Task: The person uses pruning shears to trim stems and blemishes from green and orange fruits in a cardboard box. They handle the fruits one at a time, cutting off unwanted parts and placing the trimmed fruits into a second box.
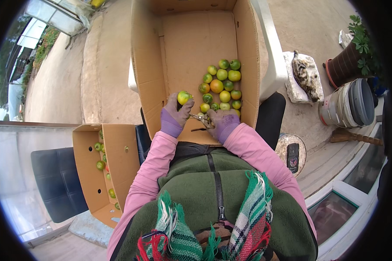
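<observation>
In my gloved left hand [178, 112] I hold a yellow-green tomato [184, 97] over the near left part of a large cardboard box [196, 36]. My gloved right hand [223, 122] grips a pair of small metal snips [202, 120], whose tips point left and lie close to my left fingers. Several green, yellow and orange tomatoes [216, 85] rest on the box floor, along its right side, just beyond my right hand. A dark slot [198, 129] shows in the cardboard near me.
Left of me, a second cardboard box [122, 182] holds several tomatoes [100, 165] beside a dark padded chair [57, 182]. On the right are a cat [303, 75] on a pale block, nested buckets [349, 104], a potted plant [344, 65] and a phone [293, 157] on a round lid.
</observation>
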### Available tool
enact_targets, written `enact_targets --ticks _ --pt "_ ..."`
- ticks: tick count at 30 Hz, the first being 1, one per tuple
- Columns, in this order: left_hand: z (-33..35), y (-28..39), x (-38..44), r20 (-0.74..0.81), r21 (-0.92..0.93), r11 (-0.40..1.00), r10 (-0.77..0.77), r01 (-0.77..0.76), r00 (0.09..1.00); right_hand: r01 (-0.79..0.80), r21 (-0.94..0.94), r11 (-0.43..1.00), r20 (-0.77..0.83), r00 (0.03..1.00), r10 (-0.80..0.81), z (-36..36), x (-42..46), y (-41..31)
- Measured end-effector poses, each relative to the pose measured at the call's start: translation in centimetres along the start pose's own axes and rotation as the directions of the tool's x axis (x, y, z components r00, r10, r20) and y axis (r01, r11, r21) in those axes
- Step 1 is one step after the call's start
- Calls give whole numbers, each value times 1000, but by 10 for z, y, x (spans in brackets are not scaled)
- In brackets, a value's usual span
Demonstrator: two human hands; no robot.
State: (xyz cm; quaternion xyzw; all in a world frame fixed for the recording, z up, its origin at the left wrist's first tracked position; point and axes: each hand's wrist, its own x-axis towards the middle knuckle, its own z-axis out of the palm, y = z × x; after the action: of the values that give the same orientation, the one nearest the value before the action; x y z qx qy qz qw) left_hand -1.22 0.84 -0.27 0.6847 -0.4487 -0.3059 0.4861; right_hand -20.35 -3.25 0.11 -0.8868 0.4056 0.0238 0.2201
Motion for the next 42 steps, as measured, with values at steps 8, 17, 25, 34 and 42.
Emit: enact_targets --ticks 8,17,25,34,42 --pt "-38 31 -1 -181 -148 987 34 -62 983 12 31 999 -20 1000 -11 -2 -3 2" --pt "-316 -47 -37 -709 121 991 45 59 704 38 231 972 -241 970 20 -6 -4 5" --pt "-432 -236 -125 -253 743 466 -469 481 846 -23 904 427 -166 901 400 13 3 26" --pt "-364 -151 -90 -456 503 738 -215 449 864 23 943 332 -194 849 492 20 4 30" --pt "-122 61 -24 -127 490 841 331 -231 935 46 932 359 -229 843 486 18 4 29"
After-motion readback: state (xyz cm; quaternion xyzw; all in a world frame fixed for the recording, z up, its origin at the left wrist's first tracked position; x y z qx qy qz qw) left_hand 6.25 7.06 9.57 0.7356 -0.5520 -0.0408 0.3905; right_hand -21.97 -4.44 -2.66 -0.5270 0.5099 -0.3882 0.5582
